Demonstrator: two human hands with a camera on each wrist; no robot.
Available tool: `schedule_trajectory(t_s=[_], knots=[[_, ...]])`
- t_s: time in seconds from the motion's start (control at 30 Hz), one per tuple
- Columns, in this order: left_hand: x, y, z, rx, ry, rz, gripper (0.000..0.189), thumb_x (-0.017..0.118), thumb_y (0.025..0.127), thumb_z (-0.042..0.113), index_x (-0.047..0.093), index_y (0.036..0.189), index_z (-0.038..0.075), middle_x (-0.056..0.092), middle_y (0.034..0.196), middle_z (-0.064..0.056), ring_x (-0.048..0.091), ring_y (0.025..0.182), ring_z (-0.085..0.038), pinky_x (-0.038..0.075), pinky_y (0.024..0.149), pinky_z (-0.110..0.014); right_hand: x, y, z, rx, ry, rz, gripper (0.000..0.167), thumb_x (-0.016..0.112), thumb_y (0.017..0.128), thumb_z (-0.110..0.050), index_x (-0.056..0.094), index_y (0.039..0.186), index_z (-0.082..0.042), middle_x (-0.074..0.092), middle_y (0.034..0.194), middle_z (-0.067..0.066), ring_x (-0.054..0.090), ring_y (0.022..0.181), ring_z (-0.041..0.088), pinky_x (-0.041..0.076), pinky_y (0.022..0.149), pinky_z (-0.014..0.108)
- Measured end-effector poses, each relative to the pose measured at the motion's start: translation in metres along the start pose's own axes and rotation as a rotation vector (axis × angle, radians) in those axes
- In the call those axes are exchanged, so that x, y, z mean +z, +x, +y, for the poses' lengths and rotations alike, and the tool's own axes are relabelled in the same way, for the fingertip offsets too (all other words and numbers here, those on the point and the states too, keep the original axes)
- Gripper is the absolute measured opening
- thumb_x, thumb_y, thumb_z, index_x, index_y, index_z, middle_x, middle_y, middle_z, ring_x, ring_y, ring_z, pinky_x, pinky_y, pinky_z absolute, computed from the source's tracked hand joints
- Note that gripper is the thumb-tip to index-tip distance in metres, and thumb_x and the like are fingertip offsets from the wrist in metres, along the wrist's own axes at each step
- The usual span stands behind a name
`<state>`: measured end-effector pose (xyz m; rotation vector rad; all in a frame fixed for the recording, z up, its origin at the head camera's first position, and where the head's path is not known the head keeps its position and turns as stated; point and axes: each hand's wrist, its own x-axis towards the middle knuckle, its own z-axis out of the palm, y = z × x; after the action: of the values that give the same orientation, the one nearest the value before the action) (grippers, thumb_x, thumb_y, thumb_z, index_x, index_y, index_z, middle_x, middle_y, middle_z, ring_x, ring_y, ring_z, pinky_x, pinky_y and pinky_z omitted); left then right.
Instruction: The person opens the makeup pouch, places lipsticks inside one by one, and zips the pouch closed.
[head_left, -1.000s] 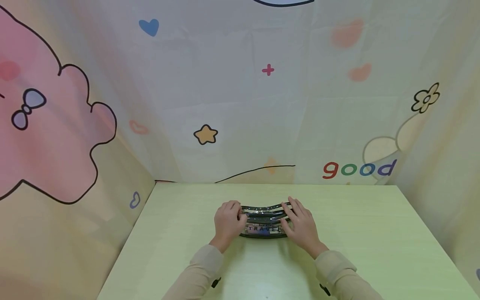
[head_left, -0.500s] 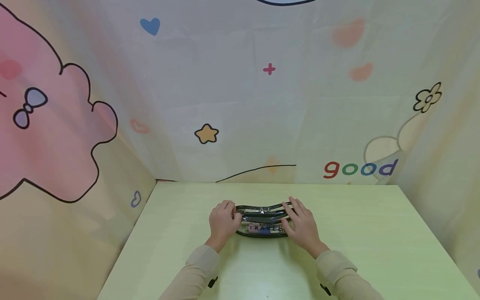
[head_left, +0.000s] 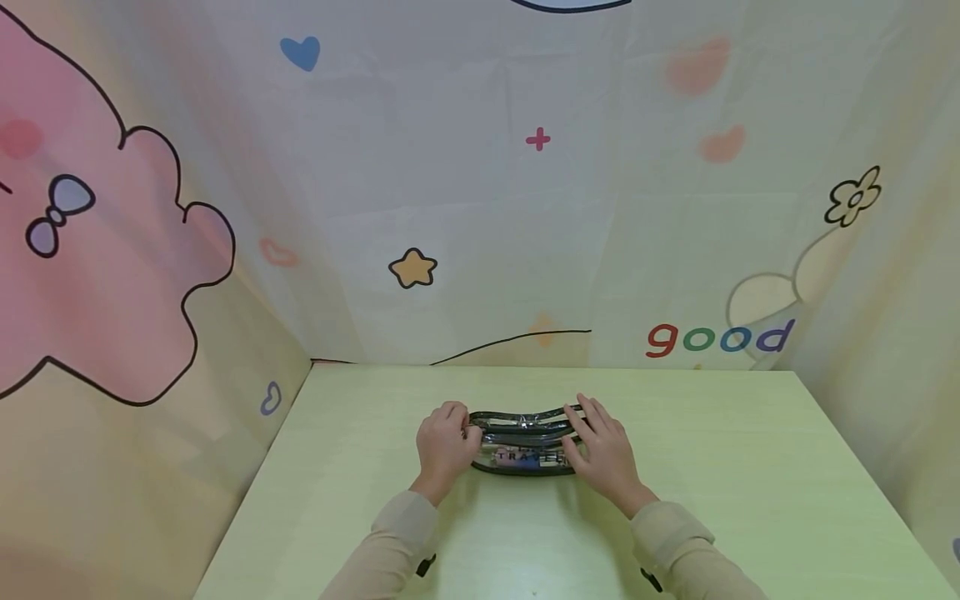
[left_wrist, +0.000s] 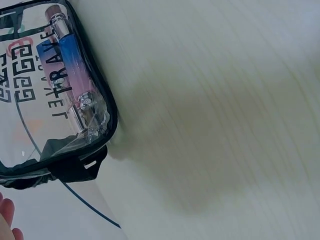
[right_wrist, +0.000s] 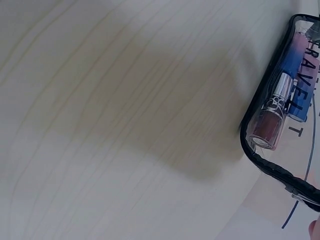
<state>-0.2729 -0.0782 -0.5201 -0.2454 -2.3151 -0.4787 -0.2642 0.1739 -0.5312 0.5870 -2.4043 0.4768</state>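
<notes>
A clear travel pouch [head_left: 528, 433] with black edging and "TRAVEL" lettering stands on the table between both hands. My left hand [head_left: 447, 443] pinches its upper left corner with curled fingers. At the other end my right hand [head_left: 606, 450] grips the pouch, thumb on the near side and fingers over the top. Through the plastic, slim pink-and-blue tubes [left_wrist: 75, 60] show in the left wrist view. The right wrist view shows a dark red capped tube [right_wrist: 270, 122] inside. A black side tab [left_wrist: 82, 167] sticks out at the left end. The fingertips are partly hidden.
The pale wood-grain table [head_left: 712, 467] extends around the pouch on all sides. Behind it hangs a printed curtain [head_left: 480, 208] with stars, hearts and the word "good". Curtains also close off the left and right sides.
Between one second and half a second ago, my left hand slid left along the pouch's top, uncovering more of the left end. Since then it has barely moved. My right hand stays in place.
</notes>
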Motion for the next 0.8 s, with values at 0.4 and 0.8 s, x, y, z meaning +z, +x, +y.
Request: schedule_trajectory(t_s=[0.4,0.8], knots=[[-0.0013,-0.0024,-0.0086,-0.072,0.022,-0.054,0.009,0.052,0.066,0.015,0.045,0.063,0.013,0.057,0.078,0.001,0.042,0.054,-0.012,0.03,0.048,-0.021,0.0017,-0.0007,0.0004,0.001,0.0,0.013,0.046,0.044,0.086,-0.034,0.053,0.123,-0.008,0.045,0.131,0.017,0.042,0.119,0.035,0.038,0.086,0.052],[-0.0028,-0.0037,-0.0079,-0.161,0.018,-0.158,0.011,0.052,0.07,0.017,0.044,0.064,0.014,0.055,0.077,0.001,0.037,0.054,-0.01,0.028,0.048,-0.021,0.0008,-0.0009,-0.0014,0.006,-0.012,0.011,0.048,0.054,0.079,-0.028,0.053,0.123,-0.008,0.046,0.131,0.018,0.042,0.119,0.035,0.038,0.087,0.052]])
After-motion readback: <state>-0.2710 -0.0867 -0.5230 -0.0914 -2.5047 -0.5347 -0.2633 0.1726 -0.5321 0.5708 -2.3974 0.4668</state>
